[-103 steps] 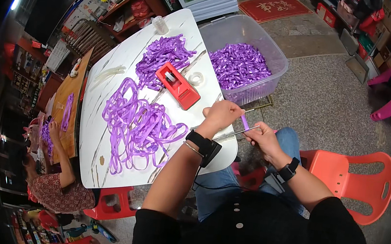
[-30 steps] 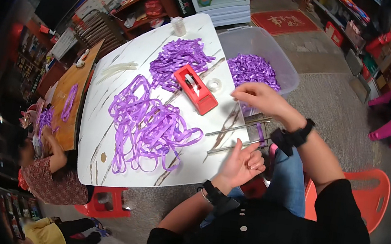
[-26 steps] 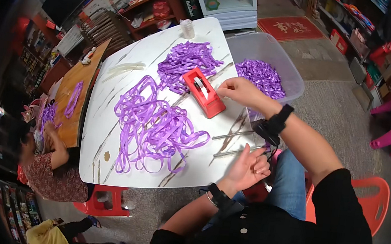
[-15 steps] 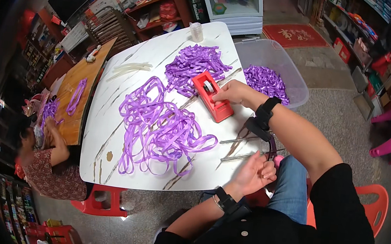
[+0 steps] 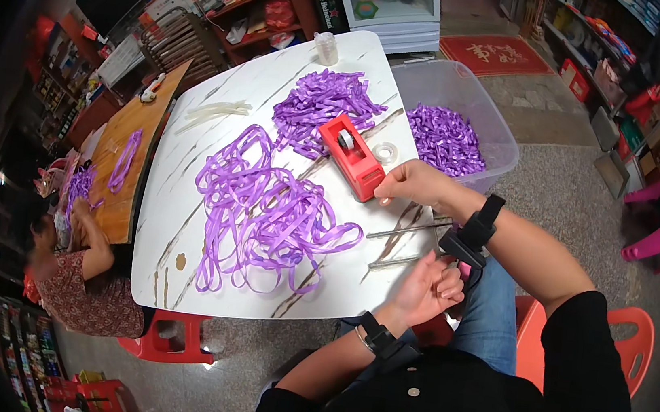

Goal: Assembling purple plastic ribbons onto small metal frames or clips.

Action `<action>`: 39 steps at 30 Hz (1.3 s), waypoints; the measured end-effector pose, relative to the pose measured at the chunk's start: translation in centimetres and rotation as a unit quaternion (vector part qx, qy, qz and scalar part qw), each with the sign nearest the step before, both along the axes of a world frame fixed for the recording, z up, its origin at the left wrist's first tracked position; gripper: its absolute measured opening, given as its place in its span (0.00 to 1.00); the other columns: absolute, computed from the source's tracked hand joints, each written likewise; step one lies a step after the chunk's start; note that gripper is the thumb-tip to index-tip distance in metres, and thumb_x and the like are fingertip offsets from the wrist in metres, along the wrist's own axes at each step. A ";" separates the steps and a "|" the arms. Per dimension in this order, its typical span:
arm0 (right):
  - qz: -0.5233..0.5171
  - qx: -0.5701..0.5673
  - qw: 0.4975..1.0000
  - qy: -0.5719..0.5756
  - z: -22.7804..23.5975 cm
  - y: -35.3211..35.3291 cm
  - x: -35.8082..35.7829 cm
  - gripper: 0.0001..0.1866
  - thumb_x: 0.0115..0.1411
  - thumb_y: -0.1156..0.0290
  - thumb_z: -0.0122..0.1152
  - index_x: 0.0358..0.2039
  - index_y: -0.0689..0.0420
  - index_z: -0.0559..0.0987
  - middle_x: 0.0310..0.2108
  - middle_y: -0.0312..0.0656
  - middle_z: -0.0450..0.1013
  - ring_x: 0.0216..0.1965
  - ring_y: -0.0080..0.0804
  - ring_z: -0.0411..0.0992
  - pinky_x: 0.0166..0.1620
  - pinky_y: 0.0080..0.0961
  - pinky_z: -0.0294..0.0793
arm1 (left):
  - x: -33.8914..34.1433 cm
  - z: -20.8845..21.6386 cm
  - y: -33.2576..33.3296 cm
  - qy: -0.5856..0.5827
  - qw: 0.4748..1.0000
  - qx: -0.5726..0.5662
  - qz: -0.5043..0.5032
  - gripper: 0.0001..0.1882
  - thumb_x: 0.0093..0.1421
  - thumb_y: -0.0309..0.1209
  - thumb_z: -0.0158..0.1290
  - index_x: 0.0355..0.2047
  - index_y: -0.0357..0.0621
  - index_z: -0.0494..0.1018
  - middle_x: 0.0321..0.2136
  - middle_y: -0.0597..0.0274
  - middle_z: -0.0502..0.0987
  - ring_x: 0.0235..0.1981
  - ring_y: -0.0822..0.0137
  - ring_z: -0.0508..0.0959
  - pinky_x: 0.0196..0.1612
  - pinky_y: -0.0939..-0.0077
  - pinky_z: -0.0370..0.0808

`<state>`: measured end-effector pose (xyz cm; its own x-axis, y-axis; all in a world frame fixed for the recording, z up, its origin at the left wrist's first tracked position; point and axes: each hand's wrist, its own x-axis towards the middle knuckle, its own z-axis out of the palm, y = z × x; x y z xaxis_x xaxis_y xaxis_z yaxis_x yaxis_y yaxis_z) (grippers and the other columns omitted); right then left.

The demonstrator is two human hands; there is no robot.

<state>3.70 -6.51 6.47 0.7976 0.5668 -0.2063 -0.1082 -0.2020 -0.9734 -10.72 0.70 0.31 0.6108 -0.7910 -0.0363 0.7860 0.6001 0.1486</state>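
Note:
A red tape dispenser (image 5: 363, 175) lies slanted on the marble-patterned table, with a small roll (image 5: 345, 139) inside. My right hand (image 5: 416, 185) is at its near end, thumb and fingertips pinched together; what they hold is too small to make out. A clear tape roll (image 5: 385, 153) lies beside the dispenser. Low at the table's near right edge, my left hand (image 5: 428, 290) rests palm up with its fingers curled in, and nothing shows in it. Loose purple ribbon loops (image 5: 263, 223) spread left of the dispenser. Behind it sits a heap of bundled purple ribbons (image 5: 325, 108).
A clear plastic bin (image 5: 501, 136) of purple ribbon pieces stands right of the table (image 5: 173, 229). Two thin metal rods (image 5: 404, 231) lie near my hands. Pale strips (image 5: 214, 111) and a clear cup (image 5: 326, 48) lie farther back. Another person (image 5: 90, 276) works at a wooden table.
My right hand has left the middle of the dispenser and moved nearer to me, to its near end. The clear tape roll now shows. My left hand stays almost still.

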 end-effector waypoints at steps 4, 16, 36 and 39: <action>-0.028 -0.026 0.999 -0.023 -1.5 0.2 0.1 0.08 0.50 0.68 0.59 0.21 0.60 0.78 0.19 0.34 0.73 0.22 0.18 0.69 0.30 0.17 0.67 | -0.1 0.4 0.0 0.010 1.000 0.004 -0.001 0.19 0.61 0.48 0.32 0.35 0.45 0.62 0.15 0.68 0.53 0.22 0.71 0.58 0.35 0.75 0.60; -0.087 -0.370 0.872 -0.308 0.3 -0.2 -0.4 0.09 0.44 0.64 0.58 0.19 0.56 0.78 0.19 0.43 0.72 0.24 0.38 0.72 0.28 0.30 0.69 | -0.2 0.7 0.0 0.010 1.000 0.027 0.004 0.22 0.61 0.47 0.32 0.42 0.42 0.61 0.15 0.68 0.51 0.20 0.71 0.56 0.35 0.76 0.59; 0.240 -0.212 0.941 -0.105 -0.6 -11.4 -3.5 0.12 0.54 0.64 0.52 0.21 0.59 0.73 0.15 0.32 0.68 0.20 0.18 0.66 0.25 0.18 0.64 | -0.2 0.5 -0.3 0.008 0.998 0.055 0.010 0.23 0.61 0.47 0.30 0.45 0.40 0.58 0.15 0.69 0.51 0.20 0.73 0.55 0.34 0.76 0.58; 0.221 -0.285 0.923 -0.130 -0.3 -11.0 -3.8 0.11 0.53 0.62 0.53 0.23 0.58 0.75 0.17 0.34 0.71 0.21 0.20 0.69 0.26 0.20 0.65 | -0.2 0.6 -0.3 0.007 0.998 0.057 0.009 0.24 0.61 0.47 0.30 0.46 0.40 0.58 0.15 0.69 0.51 0.20 0.73 0.55 0.34 0.76 0.58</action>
